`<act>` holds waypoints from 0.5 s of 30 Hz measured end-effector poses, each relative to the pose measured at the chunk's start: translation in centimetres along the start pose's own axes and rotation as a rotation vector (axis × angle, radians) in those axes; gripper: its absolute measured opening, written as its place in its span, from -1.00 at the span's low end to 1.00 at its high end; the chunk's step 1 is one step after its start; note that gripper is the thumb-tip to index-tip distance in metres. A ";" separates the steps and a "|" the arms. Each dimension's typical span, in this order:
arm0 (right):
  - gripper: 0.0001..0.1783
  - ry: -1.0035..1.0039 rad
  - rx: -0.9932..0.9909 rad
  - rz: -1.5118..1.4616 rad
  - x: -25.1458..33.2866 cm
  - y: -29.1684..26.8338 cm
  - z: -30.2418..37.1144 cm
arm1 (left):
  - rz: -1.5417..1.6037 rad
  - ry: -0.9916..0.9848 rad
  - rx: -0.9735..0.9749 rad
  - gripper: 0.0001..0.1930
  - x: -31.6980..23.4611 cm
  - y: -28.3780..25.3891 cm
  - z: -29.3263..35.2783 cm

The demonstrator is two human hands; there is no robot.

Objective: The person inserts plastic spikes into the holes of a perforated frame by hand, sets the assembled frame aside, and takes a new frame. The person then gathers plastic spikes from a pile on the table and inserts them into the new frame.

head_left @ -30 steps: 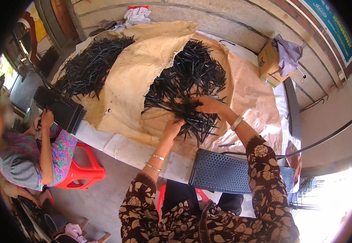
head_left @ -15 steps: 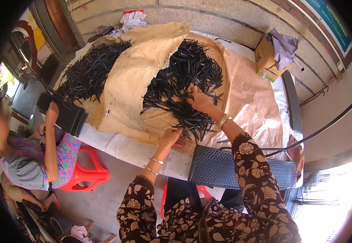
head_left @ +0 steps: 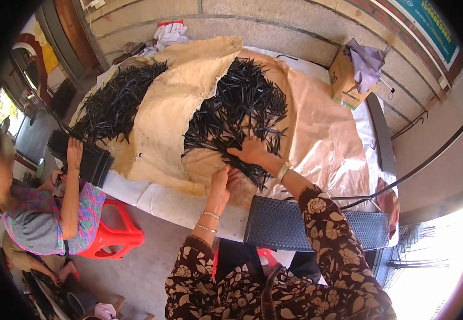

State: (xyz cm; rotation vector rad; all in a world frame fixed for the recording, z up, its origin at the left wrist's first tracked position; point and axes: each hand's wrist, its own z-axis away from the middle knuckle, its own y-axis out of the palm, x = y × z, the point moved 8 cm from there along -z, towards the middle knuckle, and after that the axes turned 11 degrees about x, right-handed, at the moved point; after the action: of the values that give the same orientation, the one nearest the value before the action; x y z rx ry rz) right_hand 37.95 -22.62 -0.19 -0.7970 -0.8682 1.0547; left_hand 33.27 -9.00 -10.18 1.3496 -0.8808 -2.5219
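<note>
A loose heap of thin, pointed black strips point(head_left: 242, 96) lies on brown paper on the table. My right hand point(head_left: 254, 151), with a watch at its wrist, is down on the near part of the heap. Its fingers curl over several strips, thumb toward the left. At the heap's near edge is my left hand point(head_left: 224, 182), two bangles at its wrist. Its thumb and fingers are apart, and I see nothing held in it. A black perforated panel point(head_left: 279, 223) lies at the table's near edge, below my right forearm.
A yellowish sheet point(head_left: 162, 117) separates this heap from a second black heap point(head_left: 119, 101) on the left. Beside the table a person point(head_left: 39, 213) on a red stool point(head_left: 117, 232) rests a hand on a black bristled block point(head_left: 85, 160). A carton point(head_left: 344, 80) stands at the back right.
My right hand has come nearer to me and left over the heap, drawing strips along. My left hand has turned slightly and stays at the near edge. The view has shifted a little.
</note>
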 end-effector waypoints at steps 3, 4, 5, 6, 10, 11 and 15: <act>-0.12 -0.174 0.048 0.080 1.4 0.9 -0.2 | 0.057 -0.088 -0.043 -0.67 0.2 0.9 -0.6; -0.12 -0.172 0.044 0.080 0.6 1.1 -0.7 | 0.019 -0.124 -0.062 -0.65 0.0 1.2 -0.6; -0.21 -0.261 0.076 0.046 -0.2 0.9 -1.3 | 0.018 -0.123 -0.052 -0.65 -0.1 2.1 -0.8; -0.29 -0.351 0.109 0.012 -1.0 0.7 -1.6 | 0.049 -0.132 -0.020 -0.65 0.0 3.0 -0.9; -0.48 -0.284 0.117 -0.090 -3.1 -0.7 -1.5 | 0.130 -0.113 -0.002 -0.62 0.2 2.3 -0.4; -0.51 -0.263 0.089 -0.088 -3.7 -0.6 -1.6 | 0.131 -0.117 0.004 -0.62 0.4 2.5 -0.7; -0.52 -0.128 0.097 -0.053 -2.0 0.6 -0.7 | 0.102 -0.162 0.011 -0.49 -0.1 2.9 -1.7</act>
State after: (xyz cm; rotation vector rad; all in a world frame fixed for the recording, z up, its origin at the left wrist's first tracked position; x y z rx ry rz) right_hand 37.88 -24.49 -1.46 -0.6279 -0.9342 1.1013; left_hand 34.32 -12.01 -9.20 1.0856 -0.9676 -2.5782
